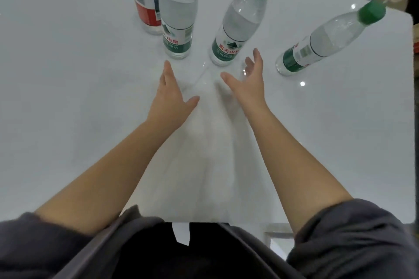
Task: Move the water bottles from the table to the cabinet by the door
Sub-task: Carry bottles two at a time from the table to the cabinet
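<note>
Both arms reach out over the white surface (68,97) toward the standing water bottles. The left hand (169,97) has its grip spread and empty, fingers pointing at the nearer green-capped bottle (178,18), not yet touching it. The right hand (247,81) is likewise spread and empty, just beside the base of the middle bottle (238,22).

To do this reach well, I would say each hand should close around the body of its bottle at the label band, where the plastic looks stiffest, and lift straight up, so that neighbours are not knocked. The left pair stand close together, perhaps touching, so that hand needs the more care.

I count four bottles, all upright on the surface: three with green caps and green labels, including the far-right bottle (328,41), and one red-labelled bottle (146,0) behind the left one, its cap out of view. None has left the surface; the cabinet is not in view.
</note>
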`<control>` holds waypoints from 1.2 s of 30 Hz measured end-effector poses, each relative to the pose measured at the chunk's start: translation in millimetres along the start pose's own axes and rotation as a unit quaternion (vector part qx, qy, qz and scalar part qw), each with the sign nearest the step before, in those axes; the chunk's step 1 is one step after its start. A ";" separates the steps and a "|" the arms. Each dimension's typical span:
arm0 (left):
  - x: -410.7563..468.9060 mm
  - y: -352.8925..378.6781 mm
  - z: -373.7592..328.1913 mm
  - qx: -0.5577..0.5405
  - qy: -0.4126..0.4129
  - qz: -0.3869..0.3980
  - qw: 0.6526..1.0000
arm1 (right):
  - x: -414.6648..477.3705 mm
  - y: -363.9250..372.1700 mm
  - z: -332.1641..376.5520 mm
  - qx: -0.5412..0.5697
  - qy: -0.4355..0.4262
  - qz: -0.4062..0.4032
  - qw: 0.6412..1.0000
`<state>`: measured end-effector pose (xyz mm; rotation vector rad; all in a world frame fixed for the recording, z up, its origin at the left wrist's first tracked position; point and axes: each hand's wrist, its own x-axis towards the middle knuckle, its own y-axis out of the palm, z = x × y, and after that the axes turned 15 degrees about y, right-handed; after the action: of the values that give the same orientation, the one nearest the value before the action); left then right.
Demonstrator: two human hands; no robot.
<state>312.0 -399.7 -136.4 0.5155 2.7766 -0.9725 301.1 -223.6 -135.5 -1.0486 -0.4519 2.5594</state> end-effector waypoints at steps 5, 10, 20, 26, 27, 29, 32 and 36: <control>38.3 -11.4 14.9 -0.065 0.024 -0.084 0.994 | 31.8 18.5 19.8 0.048 -0.047 -0.031 0.997; 68.4 -18.6 20.4 -0.096 0.045 -0.116 0.988 | 35.6 19.4 24.3 0.033 -0.058 -0.060 0.996; 85.5 -19.7 16.0 -0.092 0.056 -0.138 0.985 | -7.4 21.9 -45.4 0.076 -0.001 -0.090 0.993; 74.3 -8.0 21.4 -0.029 0.124 -0.017 0.992 | -8.8 29.5 -43.8 0.081 -0.001 -0.115 0.990; 70.2 -5.9 19.7 -0.020 0.124 0.001 0.992 | -10.8 30.0 -44.3 0.079 -0.006 -0.125 0.989; 57.2 -0.4 15.7 -0.026 0.128 0.022 0.991 | -19.6 29.9 -50.3 0.079 -0.006 -0.135 0.988; 30.2 11.2 9.9 -0.035 0.123 0.047 0.991 | -42.1 26.3 -73.5 0.086 0.008 -0.140 0.986; -8.6 30.2 10.9 -0.036 0.145 0.084 0.985 | -85.5 15.5 -117.2 0.103 0.049 -0.166 0.979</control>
<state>331.5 -386.8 -160.0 0.9312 2.9404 -0.8152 439.7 -254.6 -169.1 -0.9309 -0.2984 2.1955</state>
